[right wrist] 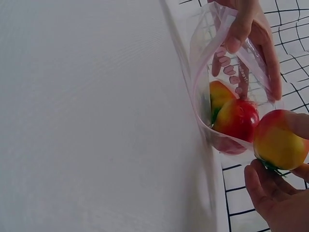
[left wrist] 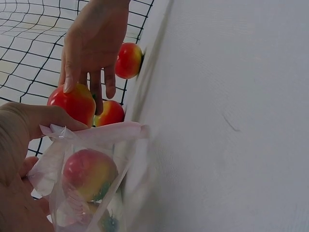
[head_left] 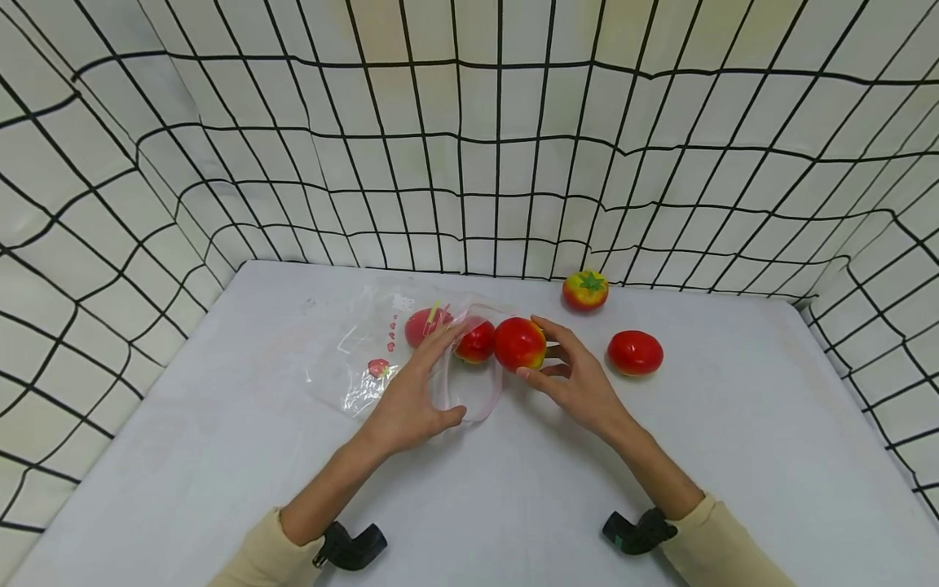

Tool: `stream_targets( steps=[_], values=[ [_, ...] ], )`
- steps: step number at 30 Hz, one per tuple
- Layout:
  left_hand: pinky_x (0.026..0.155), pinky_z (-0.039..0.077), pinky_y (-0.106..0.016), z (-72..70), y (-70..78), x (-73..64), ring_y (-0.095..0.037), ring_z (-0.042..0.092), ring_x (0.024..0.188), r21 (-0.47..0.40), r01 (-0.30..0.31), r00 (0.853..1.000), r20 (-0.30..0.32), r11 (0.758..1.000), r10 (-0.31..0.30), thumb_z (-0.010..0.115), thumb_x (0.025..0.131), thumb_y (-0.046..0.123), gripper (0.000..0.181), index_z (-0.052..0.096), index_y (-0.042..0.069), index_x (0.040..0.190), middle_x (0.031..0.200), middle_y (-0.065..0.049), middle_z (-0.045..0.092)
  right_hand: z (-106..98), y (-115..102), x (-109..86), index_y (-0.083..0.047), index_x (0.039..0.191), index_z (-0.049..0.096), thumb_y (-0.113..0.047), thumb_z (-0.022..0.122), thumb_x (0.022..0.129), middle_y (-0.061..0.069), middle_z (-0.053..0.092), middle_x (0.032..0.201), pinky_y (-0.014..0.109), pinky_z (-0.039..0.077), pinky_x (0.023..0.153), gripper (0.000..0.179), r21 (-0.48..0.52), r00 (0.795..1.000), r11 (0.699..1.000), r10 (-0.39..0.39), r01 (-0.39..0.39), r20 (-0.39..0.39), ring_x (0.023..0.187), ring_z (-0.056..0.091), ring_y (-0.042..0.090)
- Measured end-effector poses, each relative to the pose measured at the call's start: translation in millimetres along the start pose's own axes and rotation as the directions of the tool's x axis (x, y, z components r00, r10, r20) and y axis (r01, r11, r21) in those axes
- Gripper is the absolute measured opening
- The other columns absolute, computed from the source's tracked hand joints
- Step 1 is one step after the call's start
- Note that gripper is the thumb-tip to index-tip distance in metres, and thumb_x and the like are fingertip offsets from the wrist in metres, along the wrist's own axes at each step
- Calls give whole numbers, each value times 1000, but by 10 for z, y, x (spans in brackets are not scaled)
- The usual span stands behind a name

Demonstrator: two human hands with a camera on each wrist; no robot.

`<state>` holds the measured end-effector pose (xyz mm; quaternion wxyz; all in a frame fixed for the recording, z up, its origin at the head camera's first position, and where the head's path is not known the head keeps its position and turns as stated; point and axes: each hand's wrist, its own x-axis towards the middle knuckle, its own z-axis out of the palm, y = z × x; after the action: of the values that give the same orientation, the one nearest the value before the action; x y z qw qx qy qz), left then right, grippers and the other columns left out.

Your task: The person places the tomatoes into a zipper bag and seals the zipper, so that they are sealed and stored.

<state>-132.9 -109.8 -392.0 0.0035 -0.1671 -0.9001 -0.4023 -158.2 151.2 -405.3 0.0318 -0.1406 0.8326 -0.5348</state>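
A clear zip bag with a pink-edged mouth lies on its side in the head view. My left hand holds the mouth wide, thumb and fingers spread at its rim. Inside the bag are a red tomato near the opening and another tomato deeper in, seen through the plastic. My right hand grips a shiny red tomato between thumb and fingers, right at the bag's mouth. In the right wrist view the held tomato shows a yellow underside and green leaves.
Right of my right hand, a red tomato lies on the white table. Behind it a red-yellow tomato sits leaves-up near the back edge. Black wire mesh stands along the back and sides.
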Motion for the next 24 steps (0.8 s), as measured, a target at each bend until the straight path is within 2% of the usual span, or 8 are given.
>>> stream_targets(
  steps=[5, 13, 19, 24],
  values=[
    [98, 61, -55, 15, 4, -1, -35, 30, 159, 6, 7, 1000, 5, 1000, -7, 92, 71, 10, 114, 30, 32, 164, 171, -5, 31, 20, 7, 12, -20, 160, 39, -21, 80, 91, 7, 51, 154, 34, 61, 100, 81, 5, 1000, 1000, -3, 3, 6, 134, 57, 29],
    [99, 60, -55, 12, 9, -2, -34, 29, 160, 14, 1, 1000, 3, 1000, -1, 92, 71, 9, 114, 31, 31, 164, 172, -5, 31, 54, -39, 19, -27, 160, 37, -23, 79, 92, 10, 55, 150, 45, 60, 103, 81, 17, 1000, 1000, 3, -3, 9, 124, 64, 29],
    [99, 60, -55, 17, 7, -1, -33, 29, 160, 2, -12, 1000, 2, 1000, 12, 92, 70, 9, 113, 32, 30, 164, 171, -5, 32, 84, -66, 27, -28, 156, 39, -22, 79, 93, 8, 57, 148, 45, 60, 102, 75, 32, 1000, 999, 12, -12, -5, 124, 64, 28],
    [100, 59, -54, 12, 8, -5, -31, 31, 159, 3, -15, 1000, -2, 1000, 15, 93, 69, 10, 114, 32, 30, 163, 171, -3, 33, 122, -61, 38, -27, 155, 41, -20, 79, 92, 8, 58, 147, 44, 61, 101, 73, 6, 1000, 1000, 19, -19, -9, 124, 64, 27]
  ],
)
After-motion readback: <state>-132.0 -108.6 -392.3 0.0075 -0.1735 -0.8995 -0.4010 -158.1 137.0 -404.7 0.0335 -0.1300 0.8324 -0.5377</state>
